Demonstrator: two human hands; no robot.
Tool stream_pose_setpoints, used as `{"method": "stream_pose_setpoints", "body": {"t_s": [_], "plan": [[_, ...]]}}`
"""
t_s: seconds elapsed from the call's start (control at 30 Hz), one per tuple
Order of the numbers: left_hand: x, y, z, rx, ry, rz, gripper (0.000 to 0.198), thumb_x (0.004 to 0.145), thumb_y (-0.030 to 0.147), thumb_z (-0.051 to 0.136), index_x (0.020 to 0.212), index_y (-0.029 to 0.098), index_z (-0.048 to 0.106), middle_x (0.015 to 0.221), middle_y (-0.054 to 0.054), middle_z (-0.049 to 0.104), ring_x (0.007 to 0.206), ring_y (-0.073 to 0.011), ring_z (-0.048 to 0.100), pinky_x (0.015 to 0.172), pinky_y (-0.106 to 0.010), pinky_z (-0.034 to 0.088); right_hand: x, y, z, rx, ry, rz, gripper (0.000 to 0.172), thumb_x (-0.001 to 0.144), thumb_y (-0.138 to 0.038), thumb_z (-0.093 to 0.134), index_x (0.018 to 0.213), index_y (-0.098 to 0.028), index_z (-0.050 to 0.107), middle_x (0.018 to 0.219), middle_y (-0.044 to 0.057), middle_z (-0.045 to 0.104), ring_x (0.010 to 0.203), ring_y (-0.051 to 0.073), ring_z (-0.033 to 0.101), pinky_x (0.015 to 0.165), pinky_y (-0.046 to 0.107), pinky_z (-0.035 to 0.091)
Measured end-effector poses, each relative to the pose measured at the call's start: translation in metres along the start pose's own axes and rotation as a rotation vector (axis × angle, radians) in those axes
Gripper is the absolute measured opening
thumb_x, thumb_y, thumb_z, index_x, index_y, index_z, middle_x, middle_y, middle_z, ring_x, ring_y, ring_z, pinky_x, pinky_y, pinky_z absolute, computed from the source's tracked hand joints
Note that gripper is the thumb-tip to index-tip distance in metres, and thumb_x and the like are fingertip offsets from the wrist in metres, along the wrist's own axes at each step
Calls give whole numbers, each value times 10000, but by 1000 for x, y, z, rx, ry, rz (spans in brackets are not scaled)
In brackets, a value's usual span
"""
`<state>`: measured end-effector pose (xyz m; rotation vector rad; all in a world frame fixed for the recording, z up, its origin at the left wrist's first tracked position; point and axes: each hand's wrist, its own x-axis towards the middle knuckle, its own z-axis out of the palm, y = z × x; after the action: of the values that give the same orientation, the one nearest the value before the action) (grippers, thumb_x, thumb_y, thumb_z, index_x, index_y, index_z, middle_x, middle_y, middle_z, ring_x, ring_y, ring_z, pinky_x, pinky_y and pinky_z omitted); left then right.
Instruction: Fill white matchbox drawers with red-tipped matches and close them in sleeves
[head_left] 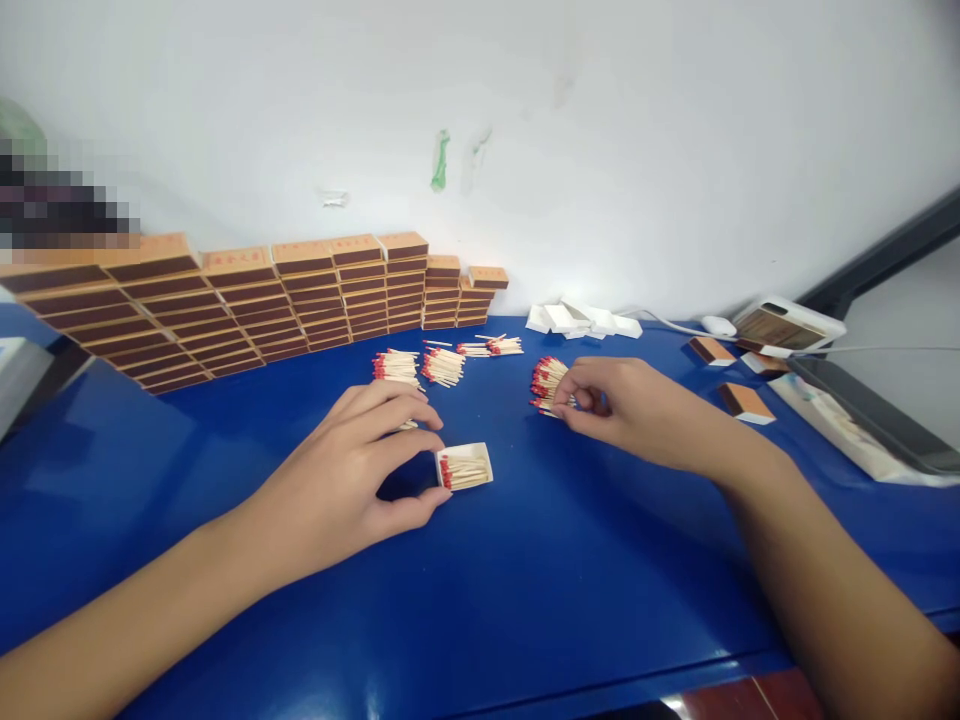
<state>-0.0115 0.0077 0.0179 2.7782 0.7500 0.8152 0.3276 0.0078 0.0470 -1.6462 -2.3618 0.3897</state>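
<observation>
A small white matchbox tray (486, 462) with red-tipped matches (466, 471) in it lies on the blue table. My left hand (360, 465) grips its left end between thumb and forefinger; the other fingers arch above the table, partly over loose matches. To the right, my right hand (611, 400) has its fingertips pinched together at the edge of a match pile (549, 380), on matches there; how many is hidden by the fingers. Smaller match piles (442, 366) lie behind the tray, heads mostly facing left.
Stacked matchboxes (300, 300) form a long row along the wall at the left. Several empty white trays (577, 318) lie at the back. Right of my right arm are matchbox covers (746, 402), a white charger (718, 326) with cable, and a dark flat device (877, 410).
</observation>
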Motion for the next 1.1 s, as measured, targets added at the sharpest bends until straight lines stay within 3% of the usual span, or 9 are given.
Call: {"method": "stream_pose_setpoints", "body": {"t_s": [0.27, 0.47, 0.6, 0.73, 0.93, 1.1], "plan": [[1, 0, 3, -9, -2, -11, 173, 944, 288, 791, 1093, 213, 746, 1227, -59, 726, 1261, -267, 613, 1091, -465, 495, -4, -53, 16, 245, 97, -219, 104, 1003, -274, 696, 914, -223, 713, 757, -25, 593, 693, 127, 544, 683, 270, 429], [3, 2, 4, -21, 2, -5, 157, 943, 281, 791, 1078, 209, 753, 1212, -59, 729, 1251, -264, 614, 1087, -460, 501, -5, -72, 39, 190, 54, -280, 73, 997, -157, 662, 1002, -194, 725, 896, 7, 627, 703, 117, 549, 643, 260, 403], [4, 2, 4, -21, 13, -17, 134, 940, 277, 788, 1056, 215, 761, 1215, -60, 732, 1246, -270, 623, 1083, -465, 507, -2, -68, 46, 129, 23, -274, 89, 1004, -152, 655, 1009, -183, 738, 928, 21, 644, 711, 121, 559, 649, 269, 404], [3, 1, 3, -17, -3, -26, 158, 939, 290, 792, 1082, 233, 758, 1233, -56, 728, 1257, -267, 622, 1097, -459, 505, -1, -60, 38, 157, 17, -263, 85, 1011, -188, 668, 1007, -198, 752, 886, 9, 638, 707, 124, 562, 653, 273, 424], [1, 0, 0, -9, 4, -17, 145, 962, 307, 769, 1088, 237, 752, 1228, -54, 732, 1269, -267, 615, 1095, -461, 498, -2, -24, 5, 107, 216, -141, 183, 1019, -348, 666, 939, -224, 775, 771, 23, 661, 664, 155, 559, 621, 304, 417], [0, -1, 0, -7, 5, -11, 149, 961, 297, 772, 1088, 223, 747, 1221, -56, 728, 1254, -253, 617, 1085, -450, 500, 1, 7, -7, -18, 42, 13, 202, 961, -364, 671, 893, -231, 807, 774, 46, 720, 652, 173, 598, 604, 309, 425]]}}
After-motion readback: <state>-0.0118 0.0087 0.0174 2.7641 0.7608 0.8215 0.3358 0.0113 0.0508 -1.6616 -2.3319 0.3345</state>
